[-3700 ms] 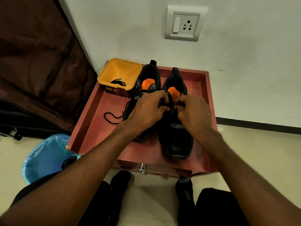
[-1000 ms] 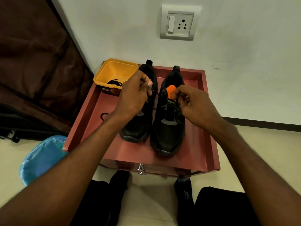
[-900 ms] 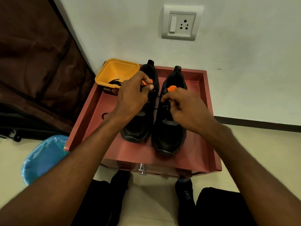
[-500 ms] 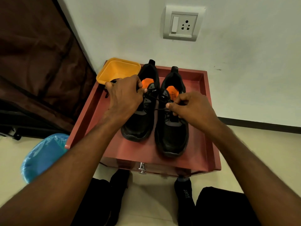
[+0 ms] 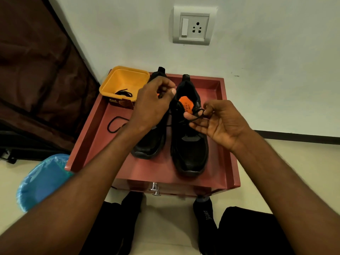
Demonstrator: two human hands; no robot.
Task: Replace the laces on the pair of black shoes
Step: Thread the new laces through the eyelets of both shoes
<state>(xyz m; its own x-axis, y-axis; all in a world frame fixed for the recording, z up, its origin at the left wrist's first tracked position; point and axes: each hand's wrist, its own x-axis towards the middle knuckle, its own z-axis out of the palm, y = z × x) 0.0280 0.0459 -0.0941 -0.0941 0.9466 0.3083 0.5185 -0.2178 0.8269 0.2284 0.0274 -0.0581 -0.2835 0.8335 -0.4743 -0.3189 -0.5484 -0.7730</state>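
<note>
White wall [image 5: 92,34] behind, with one switch-and-socket plate [image 5: 194,25] above; pale floor below; dark brown curtain [image 5: 36,70] at left. One reddish-brown tray-topped cabinet [image 5: 88,137] against the wall, with one chrome drawer knob [image 5: 155,189] at its front. One blue-lined bin [image 5: 42,181] on the floor beside its left corner. Two black shoes side by side on the tray, toes toward the viewer: left shoe [image 5: 149,144] half hidden under the forearm, right shoe [image 5: 191,150] with orange insole showing. One yellow tub [image 5: 125,81] at the tray's back left corner, holding one coiled black lace [image 5: 124,93]. One more loose lace [image 5: 115,124] looped on the tray floor, left of the shoes. Two sock-clad feet under the front edge.

Hands apart, raised over the shoe collars. Left hand [image 5: 152,103] curled, thumb and fingertips pinching one end of the right shoe's lace [image 5: 174,115]. Right hand [image 5: 219,124] palm up, partly curled, fingers pinching the other end as a small loop. Lace stretched between both hands above the right shoe.
</note>
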